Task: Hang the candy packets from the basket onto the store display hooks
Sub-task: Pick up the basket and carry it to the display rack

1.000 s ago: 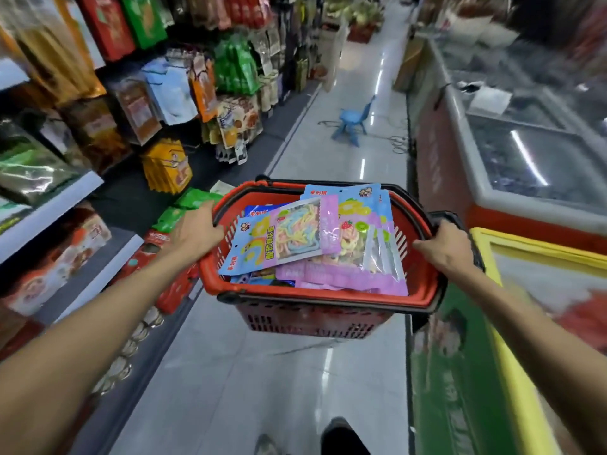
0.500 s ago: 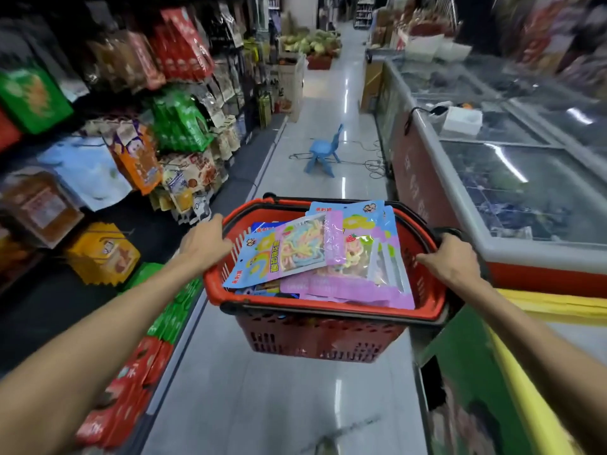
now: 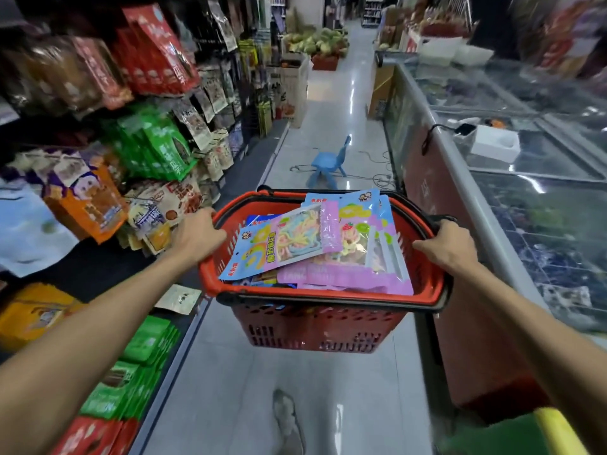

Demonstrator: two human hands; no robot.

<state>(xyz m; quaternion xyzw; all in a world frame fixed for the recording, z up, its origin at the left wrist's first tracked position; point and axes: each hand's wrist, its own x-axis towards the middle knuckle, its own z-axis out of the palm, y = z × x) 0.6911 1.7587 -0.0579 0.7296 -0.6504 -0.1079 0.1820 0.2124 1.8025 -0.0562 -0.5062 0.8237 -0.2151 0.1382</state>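
Down the narrow shop aisle ran a glossy grey tiled floor (image 3: 328, 110), with racks of hanging snack bags (image 3: 164, 149) filling the left of the frame and a long glass-topped freezer chest (image 3: 486, 224) along the right. At centre frame I held the red slotted plastic shopping basket (image 3: 210, 277) clear of the floor. My left hand (image 3: 197, 236) gripped its left rim and my right hand (image 3: 446, 244) was curled over its right rim.

The pastel blue and pink candy packets (image 3: 295, 244) lay in a loose stack inside, piled up to rim level. I judged that any tilt of the basket could send the slick top packets sliding out.

A small blue plastic chair (image 3: 326, 162) and loose cables (image 3: 377, 177) lay ahead at upper centre. With the basket hiding the floor near my feet, I could trip there. My right knuckles sat near the freezer's edge and could knock against it.
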